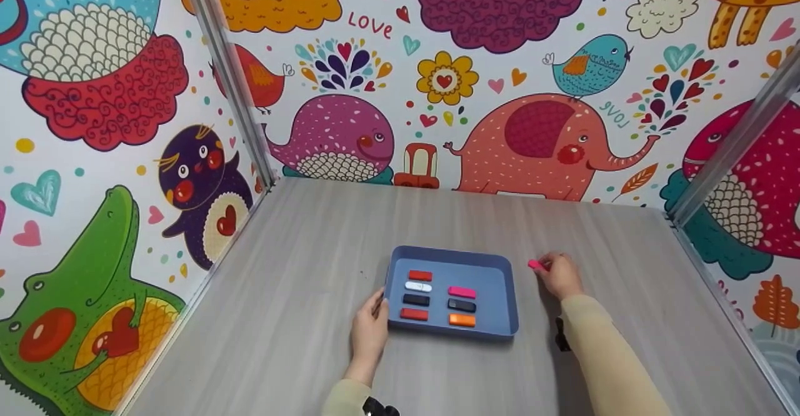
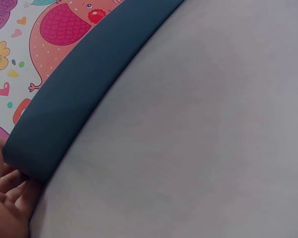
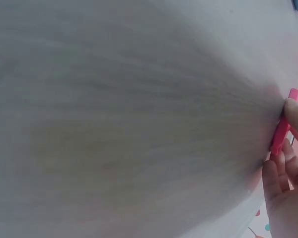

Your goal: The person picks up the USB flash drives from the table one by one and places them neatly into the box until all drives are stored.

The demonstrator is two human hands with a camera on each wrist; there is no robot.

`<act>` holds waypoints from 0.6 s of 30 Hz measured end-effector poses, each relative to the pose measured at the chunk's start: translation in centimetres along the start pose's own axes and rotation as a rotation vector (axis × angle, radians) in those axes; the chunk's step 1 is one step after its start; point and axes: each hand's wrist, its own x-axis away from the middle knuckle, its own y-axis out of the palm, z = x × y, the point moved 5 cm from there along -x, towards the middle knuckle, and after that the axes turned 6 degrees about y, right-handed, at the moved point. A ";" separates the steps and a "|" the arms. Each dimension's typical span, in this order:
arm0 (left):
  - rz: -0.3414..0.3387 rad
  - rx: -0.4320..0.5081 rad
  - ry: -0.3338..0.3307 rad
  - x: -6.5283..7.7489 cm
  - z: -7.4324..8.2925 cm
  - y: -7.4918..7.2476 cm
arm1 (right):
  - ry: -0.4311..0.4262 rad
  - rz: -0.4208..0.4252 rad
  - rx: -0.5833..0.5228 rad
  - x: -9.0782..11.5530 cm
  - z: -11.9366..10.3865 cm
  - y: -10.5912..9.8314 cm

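Note:
A blue-grey tray [image 1: 452,255] lies on the table, its near wall [image 2: 84,84] filling the upper left of the left wrist view. My left hand [image 1: 369,328] grips the tray at its near left corner. To the right of the tray, my right hand [image 1: 560,273] pinches a pink USB flash drive [image 3: 285,124] low over the tabletop. Inside the tray, one column has a red drive [image 1: 420,275], a white one [image 1: 418,287], a black one [image 1: 416,300] and another red one [image 1: 414,314]. The right column holds a pink drive [image 1: 462,292], a black one [image 1: 462,305] and an orange one [image 1: 462,320].
The grey wood-grain table [image 1: 287,291] stretches around the tray. Walls printed with cartoon animals [image 1: 531,147] enclose it at the back and sides, with metal posts [image 1: 234,85] at the corners. Dark wrist devices [image 1: 562,335] sit on the sleeves.

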 end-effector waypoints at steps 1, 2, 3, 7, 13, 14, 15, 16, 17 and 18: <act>0.000 0.002 0.001 0.0 0.0 0.0 | 0.008 -0.007 -0.002 0.0 0.0 0.1; 0.000 0.002 0.002 0.0 0.0 0.0 | 0.008 -0.012 -0.001 0.0 0.0 0.1; 0.000 0.003 0.005 0.0 -0.1 0.0 | 0.010 -0.017 -0.005 0.1 0.1 0.2; 0.003 0.003 0.007 0.0 -0.1 0.1 | -0.005 -0.024 -0.007 0.2 0.1 0.2; 0.004 -0.003 0.006 -0.1 -0.1 0.0 | -0.019 -0.024 -0.026 0.4 0.2 0.1; 0.004 -0.002 0.004 -0.1 -0.1 0.0 | -0.020 -0.025 -0.030 0.5 0.2 0.1; 0.002 -0.001 0.000 -0.1 -0.1 0.1 | -0.024 -0.025 -0.031 0.4 0.3 0.0; 0.001 0.001 -0.001 -0.1 -0.1 0.1 | -0.026 -0.025 -0.032 0.4 0.3 0.0; 0.001 0.002 -0.003 -0.1 -0.1 0.1 | -0.026 -0.024 -0.034 0.5 0.3 0.0; 0.001 0.001 0.000 -0.1 -0.1 0.1 | -0.028 -0.024 -0.036 0.5 0.3 -0.1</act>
